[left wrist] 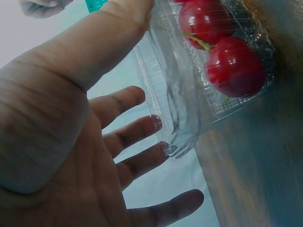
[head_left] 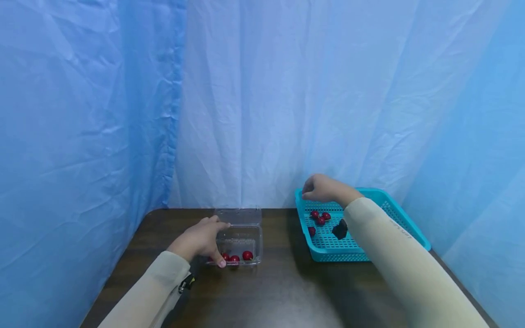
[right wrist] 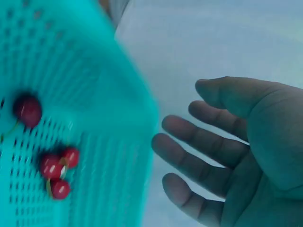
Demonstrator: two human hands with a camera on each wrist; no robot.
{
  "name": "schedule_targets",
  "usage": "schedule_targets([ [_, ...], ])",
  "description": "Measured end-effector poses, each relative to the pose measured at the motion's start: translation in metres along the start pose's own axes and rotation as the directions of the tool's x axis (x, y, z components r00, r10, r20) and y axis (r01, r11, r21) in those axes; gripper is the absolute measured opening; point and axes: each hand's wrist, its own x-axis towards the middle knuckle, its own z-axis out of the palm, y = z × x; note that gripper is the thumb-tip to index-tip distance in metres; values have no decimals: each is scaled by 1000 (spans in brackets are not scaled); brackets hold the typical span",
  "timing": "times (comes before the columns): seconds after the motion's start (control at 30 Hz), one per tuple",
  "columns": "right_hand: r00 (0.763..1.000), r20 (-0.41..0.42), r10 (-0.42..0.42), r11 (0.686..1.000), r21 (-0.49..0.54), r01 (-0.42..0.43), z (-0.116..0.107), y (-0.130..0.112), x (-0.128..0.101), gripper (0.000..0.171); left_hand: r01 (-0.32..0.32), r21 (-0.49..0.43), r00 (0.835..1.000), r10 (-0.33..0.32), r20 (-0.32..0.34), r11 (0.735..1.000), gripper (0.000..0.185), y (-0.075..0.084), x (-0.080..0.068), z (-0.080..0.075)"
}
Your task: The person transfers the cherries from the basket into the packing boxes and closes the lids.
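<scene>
I am steadying the clear, ribbed plastic box [head_left: 239, 239] on the dark desk [head_left: 279, 282], three glossy red cherries [head_left: 235, 258] inside, my left hand [head_left: 199, 240] with thumb on its rim and fingers [left wrist: 132, 137] spread. My right hand [head_left: 322, 188] is hovering empty, fingers relaxed, over the perforated teal basket [head_left: 361, 255]. Thin plastic could buckle or slide.

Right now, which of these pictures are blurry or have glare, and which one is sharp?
Head view: sharp and evenly lit, with a pale glare patch on the dark wooden table. Left wrist view: the left hand fills the frame, slightly soft; highlights glint on the clear plastic clamshell box and the red cherries. Right wrist view: the turquoise perforated plastic basket is smeared by blur; the right hand is dim.
</scene>
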Motion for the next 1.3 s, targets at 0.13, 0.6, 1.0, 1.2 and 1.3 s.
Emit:
schedule_targets([
  [0.13,999,8,39,999,-34,-39,0,30,0,25,0,-9,1000,0,12,1000,118,-1,-1,1],
  [0.6,984,56,171,985,-27,-170,12,69,6,31,-6,24,1000,6,8,1000,118,-2,-1,-4],
  [1.0,961,133,244,969,1,-246,36,95,20,27,-9,28,1000,9,6,1000,116,-3,0,-1],
  [1.2,957,131,259,966,-47,-255,46,97,21,35,-7,21,1000,7,0,1000,116,-3,-3,-3],
  [1.3,958,125,257,966,-55,-252,51,99,25,39,-7,20,1000,7,-3,1000,116,-3,-3,-5],
])
